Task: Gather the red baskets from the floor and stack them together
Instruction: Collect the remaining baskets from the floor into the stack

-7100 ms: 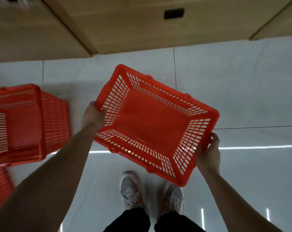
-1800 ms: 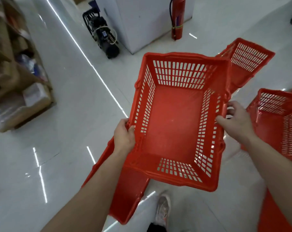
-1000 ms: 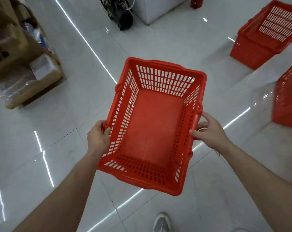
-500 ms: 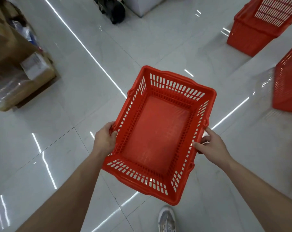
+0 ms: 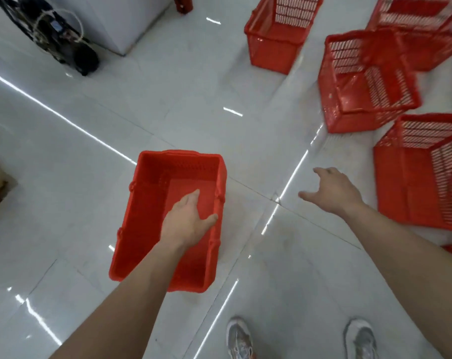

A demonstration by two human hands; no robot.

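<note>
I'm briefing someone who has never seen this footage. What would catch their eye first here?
First, the red basket upright on the pale tiled floor at centre, with the left hand open over it. Next, the cluster of red baskets scattered at upper right, some tipped on their sides, and the right hand spread open, reaching toward them and holding nothing.

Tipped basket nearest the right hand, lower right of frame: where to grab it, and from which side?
Judging from its pose, take the tipped basket by the top rim, on the long lattice edge facing up. It lies on its side with the mouth turned away right, solid bottom toward the person. The right hand is open and empty to its left, so reaching from the left and above, over the bottom panel, looks shortest.
</note>
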